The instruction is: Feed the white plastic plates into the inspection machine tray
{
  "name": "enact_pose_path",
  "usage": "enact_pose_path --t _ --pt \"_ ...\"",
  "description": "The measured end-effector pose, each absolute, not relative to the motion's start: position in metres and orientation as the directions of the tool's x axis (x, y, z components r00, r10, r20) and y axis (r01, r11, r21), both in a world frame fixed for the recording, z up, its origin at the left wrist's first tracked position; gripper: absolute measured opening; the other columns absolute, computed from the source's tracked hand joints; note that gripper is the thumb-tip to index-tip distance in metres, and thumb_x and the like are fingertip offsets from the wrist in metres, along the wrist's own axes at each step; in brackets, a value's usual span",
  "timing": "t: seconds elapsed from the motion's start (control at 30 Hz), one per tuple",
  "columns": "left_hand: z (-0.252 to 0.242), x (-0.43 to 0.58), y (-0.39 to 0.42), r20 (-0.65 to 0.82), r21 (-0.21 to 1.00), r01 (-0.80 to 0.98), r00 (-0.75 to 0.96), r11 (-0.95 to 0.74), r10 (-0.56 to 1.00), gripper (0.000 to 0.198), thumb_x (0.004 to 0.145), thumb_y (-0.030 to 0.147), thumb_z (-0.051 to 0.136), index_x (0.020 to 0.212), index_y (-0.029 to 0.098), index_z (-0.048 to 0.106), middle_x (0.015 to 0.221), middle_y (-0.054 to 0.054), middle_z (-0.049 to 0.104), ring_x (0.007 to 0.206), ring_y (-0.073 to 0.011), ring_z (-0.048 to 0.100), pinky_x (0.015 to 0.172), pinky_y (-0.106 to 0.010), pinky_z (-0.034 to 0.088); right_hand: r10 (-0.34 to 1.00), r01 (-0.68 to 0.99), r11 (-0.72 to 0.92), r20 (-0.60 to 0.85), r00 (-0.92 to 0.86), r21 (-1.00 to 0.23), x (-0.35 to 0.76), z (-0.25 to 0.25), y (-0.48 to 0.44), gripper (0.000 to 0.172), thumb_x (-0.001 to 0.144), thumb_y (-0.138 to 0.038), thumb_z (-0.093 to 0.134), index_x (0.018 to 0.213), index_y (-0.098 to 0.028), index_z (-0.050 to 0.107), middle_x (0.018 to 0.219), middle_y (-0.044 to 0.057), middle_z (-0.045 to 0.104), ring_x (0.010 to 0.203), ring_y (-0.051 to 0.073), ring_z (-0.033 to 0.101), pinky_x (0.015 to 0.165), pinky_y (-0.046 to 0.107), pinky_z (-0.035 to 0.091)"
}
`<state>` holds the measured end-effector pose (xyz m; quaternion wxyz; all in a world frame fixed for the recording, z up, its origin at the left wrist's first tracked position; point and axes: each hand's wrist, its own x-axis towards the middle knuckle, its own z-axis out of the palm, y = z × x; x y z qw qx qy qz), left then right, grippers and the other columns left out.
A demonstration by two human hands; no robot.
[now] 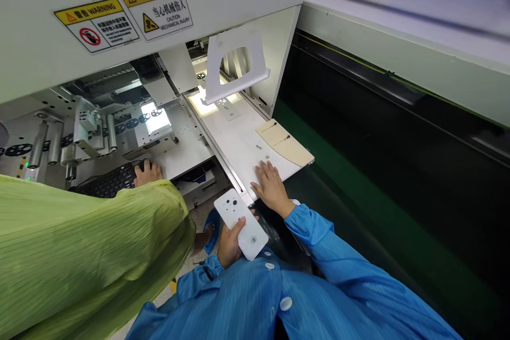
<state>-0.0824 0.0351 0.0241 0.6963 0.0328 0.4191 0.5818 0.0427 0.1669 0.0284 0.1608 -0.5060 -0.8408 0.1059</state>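
Fingers of the left hand (pixel 230 244) are pinched around a white panel (pixel 250 228), with the thumb across its upper face and fingertips showing past its right edge. The panel lies directly in that grip, at the near end of the white worktop (pixel 239 143); its long axis slants from far left to near right, with the group of dark holes at the far end and a round mark at the near end. The right hand (pixel 273 189) is farther off, to the far right of the panel and apart from it, palm down on the worktop with its fingers slightly spread and gripping nothing visible. Small dark marks sit just beyond those fingertips, and a cream pad (pixel 285 143) lies to their far right. The left hand is therefore the nearer one. Whether the panel's far end touches the worktop's near-left corner, I cannot tell.
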Motion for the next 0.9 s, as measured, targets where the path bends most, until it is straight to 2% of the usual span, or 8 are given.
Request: enact_pose_path --t 0.07,0.17,0.3,0.43,0.6,0.77,0.9 --pt "0.024 -0.082 0.035 -0.54 0.529 -0.786 -0.02 0.32 0.841 0.04 0.064 0.03 0.073 0.098 0.01 0.065 0.099 -0.015 0.07 0.109 -0.0342 0.057 0.097 -0.048 0.042 0.878 0.764 0.477 0.194 -0.438 -0.435 0.046 0.031 0.152 0.045 0.091 -0.038 0.041 0.126 -0.013 0.049 0.14 0.015 0.04 0.134 0.029 0.027 0.108 0.051 0.026" --pt "0.023 -0.081 0.034 -0.541 0.469 -0.83 0.001 0.302 0.841 0.04 0.065 0.032 0.07 0.099 0.011 0.065 0.098 -0.014 0.071 0.112 -0.0344 0.055 0.099 -0.048 0.039 0.892 0.66 0.438 0.202 -0.405 -0.61 0.052 0.036 0.123 0.037 0.091 -0.036 0.04 0.119 -0.017 0.055 0.127 0.012 0.054 0.123 0.024 0.045 0.102 0.044 0.038" --pt "0.02 -0.076 0.032 -0.531 0.377 -0.881 0.048 0.287 0.846 0.039 0.062 0.037 0.067 0.09 0.01 0.068 0.097 -0.015 0.071 0.117 -0.0346 0.051 0.104 -0.046 0.036 0.933 0.572 0.301 0.111 -0.343 -0.763 0.062 0.042 0.081 0.031 0.09 -0.037 0.043 0.112 -0.021 0.06 0.111 0.009 0.064 0.105 0.022 0.057 0.092 0.041 0.046" --pt "0.023 -0.07 0.029 -0.524 0.445 -0.847 0.017 0.291 0.852 0.043 0.06 0.038 0.071 0.091 0.008 0.067 0.1 -0.016 0.07 0.12 -0.0341 0.049 0.105 -0.044 0.035 0.949 0.557 0.202 0.019 -0.316 -0.806 0.077 0.045 0.05 0.032 0.089 -0.039 0.046 0.111 -0.02 0.059 0.108 0.008 0.065 0.1 0.021 0.06 0.088 0.038 0.048" --pt "0.028 -0.064 0.02 -0.524 0.546 -0.783 -0.041 0.298 0.851 0.058 0.053 0.039 0.079 0.101 0.009 0.064 0.1 -0.016 0.07 0.11 -0.0345 0.057 0.099 -0.047 0.039 0.963 0.578 0.14 -0.026 -0.269 -0.804 0.088 0.052 0.025 0.035 0.087 -0.041 0.046 0.11 -0.018 0.059 0.102 0.009 0.065 0.09 0.02 0.06 0.081 0.036 0.049" --pt "0.03 -0.06 0.008 -0.462 0.629 -0.719 -0.039 0.297 0.886 0.056 0.055 0.038 0.079 0.102 0.01 0.065 0.098 -0.015 0.071 0.1 -0.0322 0.062 0.094 -0.046 0.043 0.981 0.548 0.034 -0.076 -0.177 -0.836 0.091 0.055 0.008 0.032 0.081 -0.044 0.053 0.098 -0.017 0.061 0.08 0.004 0.064 0.07 0.017 0.057 0.064 0.03 0.049" --pt "0.032 -0.057 -0.003 -0.435 0.645 -0.705 -0.019 0.296 0.9 0.056 0.056 0.037 0.08 0.102 0.01 0.065 0.098 -0.015 0.071 0.096 -0.0313 0.064 0.092 -0.046 0.045 0.989 0.402 -0.085 -0.125 -0.076 -0.912 0.1 0.049 -0.003 0.035 0.074 -0.049 0.06 0.089 -0.017 0.063 0.065 0.0 0.057 0.058 0.014 0.052 0.054 0.026 0.045"
